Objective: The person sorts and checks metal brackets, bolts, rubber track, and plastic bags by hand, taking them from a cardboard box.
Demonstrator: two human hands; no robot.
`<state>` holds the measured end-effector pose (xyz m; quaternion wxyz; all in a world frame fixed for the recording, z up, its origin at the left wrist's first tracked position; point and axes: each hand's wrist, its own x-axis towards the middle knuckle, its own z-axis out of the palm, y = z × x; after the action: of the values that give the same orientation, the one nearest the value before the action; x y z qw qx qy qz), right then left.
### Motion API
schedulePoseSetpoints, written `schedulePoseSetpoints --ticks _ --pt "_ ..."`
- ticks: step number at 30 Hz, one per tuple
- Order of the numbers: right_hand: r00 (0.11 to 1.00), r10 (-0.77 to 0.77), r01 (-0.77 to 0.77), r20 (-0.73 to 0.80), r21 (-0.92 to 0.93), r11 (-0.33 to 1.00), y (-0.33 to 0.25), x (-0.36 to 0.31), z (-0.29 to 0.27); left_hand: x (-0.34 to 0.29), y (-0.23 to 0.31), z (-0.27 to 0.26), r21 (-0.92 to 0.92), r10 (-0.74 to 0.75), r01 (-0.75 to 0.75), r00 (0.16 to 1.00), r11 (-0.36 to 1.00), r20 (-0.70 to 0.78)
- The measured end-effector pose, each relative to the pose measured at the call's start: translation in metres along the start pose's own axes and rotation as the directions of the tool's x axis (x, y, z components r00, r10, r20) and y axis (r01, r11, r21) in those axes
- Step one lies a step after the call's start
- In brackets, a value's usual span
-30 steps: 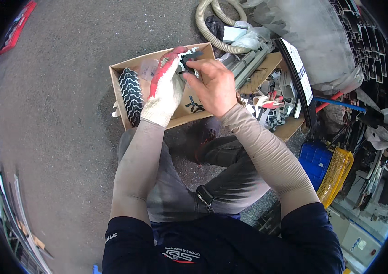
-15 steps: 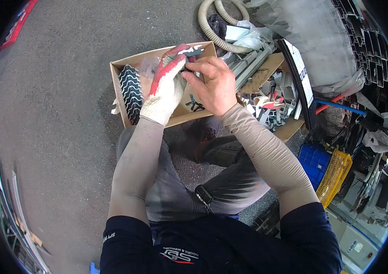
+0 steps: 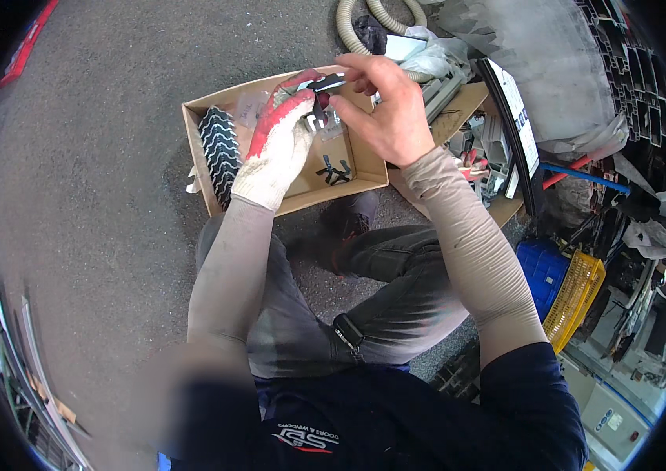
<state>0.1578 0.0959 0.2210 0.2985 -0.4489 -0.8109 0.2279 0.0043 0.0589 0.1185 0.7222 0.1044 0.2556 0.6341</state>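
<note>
My left hand (image 3: pixel 274 145), in a white glove with a red palm, grips a small dark angled metal piece (image 3: pixel 325 82) with a pale edge, above a shallow cardboard box (image 3: pixel 302 206). My bare right hand (image 3: pixel 393 114) is just right of that piece, thumb and forefinger spread apart, with nothing visible between them. Along the box's left side stands a tight row of dark zigzag-edged pieces (image 3: pixel 221 153). A few loose dark pieces (image 3: pixel 334 170) lie on the box floor at the near right. A clear plastic bag (image 3: pixel 250 108) is partly hidden behind the glove.
A ribbed beige hose (image 3: pixel 346 27) curls beyond the box. To the right are a carton of metal offcuts (image 3: pixel 494 145), a leaning dark-edged board (image 3: pixel 515 129), a blue crate (image 3: pixel 541 279) and a yellow crate (image 3: pixel 576 302). Long metal strips (image 3: pixel 39 369) lie far left.
My right hand has drawn away to the right from the metal piece, and its fingers have spread. My left hand still holds the piece, now tilted differently. The view has shifted slightly.
</note>
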Motion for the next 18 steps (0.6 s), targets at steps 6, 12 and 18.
schedulePoseSetpoints --ticks 6,12,18 --pt "0.991 -0.070 0.077 0.111 -0.059 0.995 0.016 0.002 -0.005 0.003 0.001 0.000 -0.030 -0.047 0.048 0.998 0.998 0.041" --pt "0.977 0.107 -0.092 0.184 -0.086 0.992 0.009 0.001 -0.011 0.000 0.000 0.002 -0.003 -0.069 0.070 0.997 0.998 0.045" --pt "0.982 -0.026 0.052 0.185 -0.134 0.990 0.023 -0.002 -0.009 0.000 -0.001 0.002 -0.062 -0.118 0.121 0.992 0.991 0.048"
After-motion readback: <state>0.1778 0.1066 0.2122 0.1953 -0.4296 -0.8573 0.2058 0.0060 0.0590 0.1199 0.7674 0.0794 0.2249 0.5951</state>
